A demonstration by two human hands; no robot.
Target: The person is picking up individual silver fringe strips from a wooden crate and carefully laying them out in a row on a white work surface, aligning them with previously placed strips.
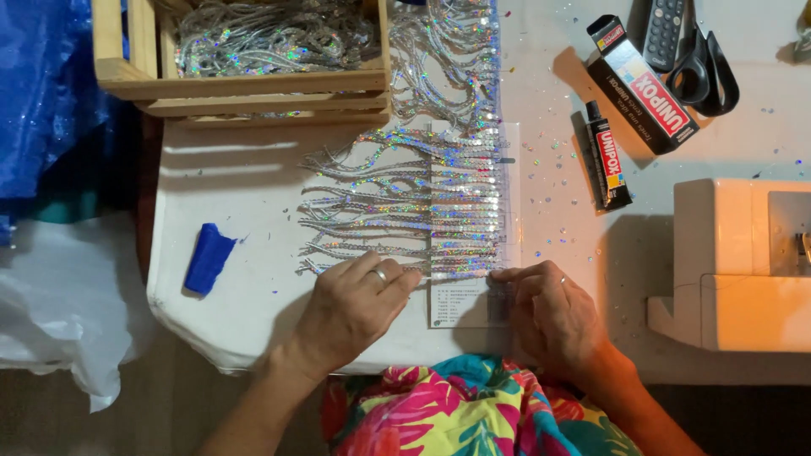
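Silver holographic sequin fringe strands lie in rows across a white paper sheet on the white table. My left hand, with a ring, presses its fingertips on the lowest strand at the paper's left edge. My right hand pinches the same strand's end at the paper's right edge. More fringe runs up along the paper toward the wooden crate.
The wooden crate holds a heap of sequin trim. A blue folded piece lies left. A glue tube, its box, black scissors and a remote sit right. A cream sewing machine stands far right.
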